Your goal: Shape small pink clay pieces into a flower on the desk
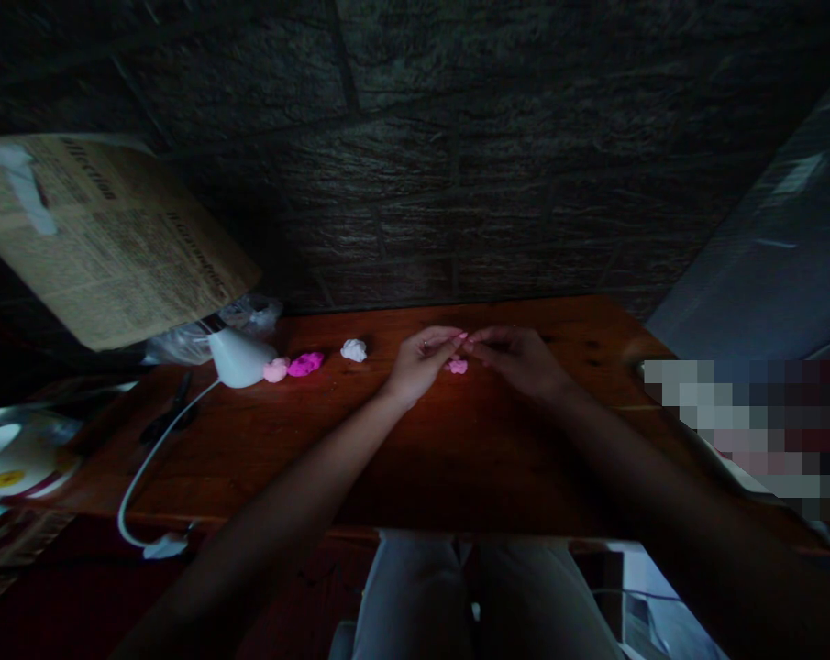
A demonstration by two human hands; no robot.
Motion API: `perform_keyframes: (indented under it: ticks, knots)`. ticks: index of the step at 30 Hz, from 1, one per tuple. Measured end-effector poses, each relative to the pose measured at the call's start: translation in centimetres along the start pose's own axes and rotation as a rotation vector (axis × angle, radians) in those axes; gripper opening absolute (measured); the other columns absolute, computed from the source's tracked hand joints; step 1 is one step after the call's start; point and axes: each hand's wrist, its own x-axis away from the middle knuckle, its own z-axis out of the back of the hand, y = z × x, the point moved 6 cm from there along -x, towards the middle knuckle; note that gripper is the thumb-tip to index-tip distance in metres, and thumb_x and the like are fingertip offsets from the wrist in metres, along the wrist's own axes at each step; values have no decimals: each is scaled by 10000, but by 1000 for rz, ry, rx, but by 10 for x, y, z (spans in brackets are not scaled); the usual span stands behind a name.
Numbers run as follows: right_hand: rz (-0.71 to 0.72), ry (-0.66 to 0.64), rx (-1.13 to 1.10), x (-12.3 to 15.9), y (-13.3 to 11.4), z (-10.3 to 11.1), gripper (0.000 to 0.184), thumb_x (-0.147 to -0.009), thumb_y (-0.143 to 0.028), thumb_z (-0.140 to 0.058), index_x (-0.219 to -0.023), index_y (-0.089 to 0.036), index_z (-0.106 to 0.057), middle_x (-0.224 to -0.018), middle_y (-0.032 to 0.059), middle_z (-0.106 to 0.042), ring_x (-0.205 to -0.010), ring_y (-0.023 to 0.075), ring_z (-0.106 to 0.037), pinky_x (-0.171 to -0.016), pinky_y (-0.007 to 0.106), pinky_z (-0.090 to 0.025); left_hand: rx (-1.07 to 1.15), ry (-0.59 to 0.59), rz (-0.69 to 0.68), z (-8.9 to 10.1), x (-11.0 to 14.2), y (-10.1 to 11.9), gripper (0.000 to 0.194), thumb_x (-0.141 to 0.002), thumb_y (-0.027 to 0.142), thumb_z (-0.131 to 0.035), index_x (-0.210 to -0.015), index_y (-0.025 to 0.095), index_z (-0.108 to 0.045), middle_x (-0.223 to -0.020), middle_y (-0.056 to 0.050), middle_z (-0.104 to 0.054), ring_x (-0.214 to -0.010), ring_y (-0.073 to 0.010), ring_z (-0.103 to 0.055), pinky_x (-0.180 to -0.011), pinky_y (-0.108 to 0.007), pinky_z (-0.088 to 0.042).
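My left hand (423,363) pinches a small pink piece of modelling clay (463,336) between thumb and fingertips. From the other side my right hand (514,355) meets it, its fingertips closed at the same small piece. Just below the fingertips a pink clay lump (459,366) shows near the table surface; whether it rests there I cannot tell. Left of my hands lie a white clay lump (353,349), a magenta clay lump (305,364) and a light pink clay lump (275,369), the last two side by side.
A lamp with a white base (239,357) and newspaper-print shade (112,238) stands on the wooden table (304,449) at left, its white cable (132,486) hanging over the front edge. Scissors-like dark handles (171,412) lie beside it. A stone-block wall (415,183) rises behind.
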Motion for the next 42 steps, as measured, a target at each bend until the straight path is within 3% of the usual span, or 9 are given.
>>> perform_keyframes:
  ticks: [9,20,28,35,42]
  knots:
    - [-5,19,35,2,-2,2,288,-815,-465,-658,-825,-198,-767,-798,40,-752,-683,167,-640,-699,317,-502,11,-6,-1,0,0,0,208,-800,295,-740,-942,144,-724,-848,-53,-738,-664,-102,-628,-603,-214,-508]
    - [-110,101,29,0,7,3,495,-825,-656,-592,-714,-190,-719,-748,64,-732,-630,168,-629,-605,296,-492,1,-1,-2,-2,1,2,196,-785,298,-755,-924,164,-721,-816,-44,-734,-667,-115,-637,-598,-234,-519]
    - [-103,117,-35,0,8,6,353,-749,-502,-727,-891,-181,-771,-847,61,-754,-682,158,-618,-661,304,-494,18,-9,-23,-2,1,3,194,-790,297,-747,-921,155,-727,-739,-29,-703,-646,-104,-620,-592,-218,-503]
    - [-136,141,-95,-1,18,6,363,-717,-447,-756,-950,-169,-769,-837,61,-753,-670,155,-615,-651,311,-501,1,-13,-4,-2,1,0,207,-819,307,-717,-955,151,-720,-916,-68,-741,-676,-95,-640,-591,-205,-494]
    - [-116,128,-101,-1,16,6,322,-728,-429,-745,-935,-183,-772,-857,50,-759,-666,148,-614,-665,309,-503,13,-9,-4,-2,1,0,220,-812,312,-731,-955,144,-719,-912,-69,-745,-665,-98,-647,-587,-205,-495]
